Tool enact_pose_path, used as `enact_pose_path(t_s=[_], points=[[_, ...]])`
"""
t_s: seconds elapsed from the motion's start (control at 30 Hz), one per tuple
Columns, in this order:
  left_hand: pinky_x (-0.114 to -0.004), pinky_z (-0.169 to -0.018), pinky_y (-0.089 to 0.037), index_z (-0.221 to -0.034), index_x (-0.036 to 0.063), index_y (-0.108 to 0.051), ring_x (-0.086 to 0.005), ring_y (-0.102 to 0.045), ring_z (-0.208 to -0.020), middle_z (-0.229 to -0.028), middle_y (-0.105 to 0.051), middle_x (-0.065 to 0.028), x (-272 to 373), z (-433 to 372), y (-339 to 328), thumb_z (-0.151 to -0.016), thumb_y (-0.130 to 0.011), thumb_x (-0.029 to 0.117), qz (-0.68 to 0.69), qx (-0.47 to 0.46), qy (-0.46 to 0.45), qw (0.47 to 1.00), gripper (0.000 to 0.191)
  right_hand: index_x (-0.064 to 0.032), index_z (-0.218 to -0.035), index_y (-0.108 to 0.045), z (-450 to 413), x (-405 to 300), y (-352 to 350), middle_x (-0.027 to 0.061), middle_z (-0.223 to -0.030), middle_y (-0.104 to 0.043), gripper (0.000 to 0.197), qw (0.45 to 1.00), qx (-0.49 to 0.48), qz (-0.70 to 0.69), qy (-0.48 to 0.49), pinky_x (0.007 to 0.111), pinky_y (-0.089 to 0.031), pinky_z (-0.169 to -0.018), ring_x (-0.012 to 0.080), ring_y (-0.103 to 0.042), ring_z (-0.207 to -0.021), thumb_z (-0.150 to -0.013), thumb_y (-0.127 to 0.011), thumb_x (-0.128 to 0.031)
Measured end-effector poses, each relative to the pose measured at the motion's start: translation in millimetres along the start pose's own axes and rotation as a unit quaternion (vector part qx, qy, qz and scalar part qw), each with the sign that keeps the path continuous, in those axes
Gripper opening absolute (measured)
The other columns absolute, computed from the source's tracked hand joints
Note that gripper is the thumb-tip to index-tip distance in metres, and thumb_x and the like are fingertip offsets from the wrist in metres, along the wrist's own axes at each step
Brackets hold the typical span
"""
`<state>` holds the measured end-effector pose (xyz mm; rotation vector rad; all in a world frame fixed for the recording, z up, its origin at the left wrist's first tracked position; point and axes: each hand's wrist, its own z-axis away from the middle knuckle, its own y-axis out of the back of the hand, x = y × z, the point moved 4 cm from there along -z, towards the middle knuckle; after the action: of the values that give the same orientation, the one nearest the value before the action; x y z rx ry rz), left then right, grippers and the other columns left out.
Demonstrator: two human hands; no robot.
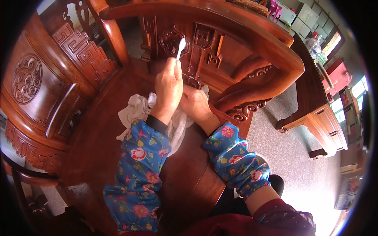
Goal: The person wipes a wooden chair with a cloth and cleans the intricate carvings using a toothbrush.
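Note:
My left hand (169, 85) grips a slim white brush (181, 47), apparently a toothbrush, with its head pointing up and away from me. Beside it, my right hand (195, 101) is curled around a bunched white cloth (177, 131). Part of this cloth spreads left beneath my left wrist, over the polished wooden seat (97, 147). Just past the brush head stands a carved dark wood panel (174, 41) with a raised medallion. The fingers of my right hand are partly hidden. Blue floral sleeve covers are on both forearms.
A thick curved armrest (251, 32) arches over the far and right sides. To the left rises a carved backrest (32, 79). A wooden table (319, 118) stands on the speckled floor (277, 150) at right. A round rim (262, 158) shows behind my right sleeve.

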<state>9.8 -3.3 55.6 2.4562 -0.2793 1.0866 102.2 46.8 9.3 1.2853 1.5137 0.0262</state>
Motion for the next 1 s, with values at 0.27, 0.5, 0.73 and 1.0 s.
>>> enact_pose_path(t_s=[0.27,0.5,0.73,1.0], points=[[-0.048,-0.054,-0.044,-0.093,0.005,-0.054,-0.0427,-0.057,-0.062,-0.066,-0.058,-0.022,7.9,-15.5,-1.7,-0.097,-0.046,0.024,0.034,0.044,0.049,0.997,0.021,-0.0131,-0.092,-0.067,1.6,0.2,-0.8,0.0165,-0.088,-0.066,0.018,1.0,-0.005,-0.016,-0.019,0.045,-0.05,-0.073,0.0364,-0.063,-0.084,-0.082,-0.057,-0.024],[-0.05,-0.057,-0.045,-0.092,0.0074,-0.052,-0.044,-0.058,-0.068,-0.071,-0.061,-0.0217,7.9,-7.3,-9.2,-0.096,-0.045,0.026,0.0,0.016,0.017,1.0,0.02,-0.0079,-0.09,-0.067,0.7,5.6,0.1,0.0175,-0.084,-0.067,0.027,0.998,-0.026,-0.017,-0.049,0.041,-0.049,-0.072,0.035,-0.064,-0.083,-0.078,-0.065,-0.033],[-0.045,-0.054,-0.043,-0.092,0.0044,-0.054,-0.039,-0.057,-0.06,-0.065,-0.058,-0.0203,8.7,-8.3,-19.1,-0.098,-0.044,0.022,0.069,0.058,0.045,0.995,0.021,-0.0102,-0.088,-0.067,-3.2,11.6,-6.1,0.0171,-0.084,-0.067,0.027,0.999,-0.028,0.02,-0.033,0.045,-0.049,-0.072,0.0359,-0.064,-0.082,-0.079,-0.063,-0.035],[-0.041,-0.054,-0.041,-0.089,0.0019,-0.051,-0.0321,-0.051,-0.056,-0.062,-0.052,-0.0177,0.9,3.8,-17.0,-0.099,-0.04,0.024,0.098,0.032,0.07,0.992,0.026,-0.0129,-0.087,-0.067,-0.2,8.7,-4.9,0.0147,-0.085,-0.067,0.023,0.993,-0.062,0.085,-0.044,0.047,-0.049,-0.072,0.0361,-0.063,-0.083,-0.08,-0.06,-0.033]])
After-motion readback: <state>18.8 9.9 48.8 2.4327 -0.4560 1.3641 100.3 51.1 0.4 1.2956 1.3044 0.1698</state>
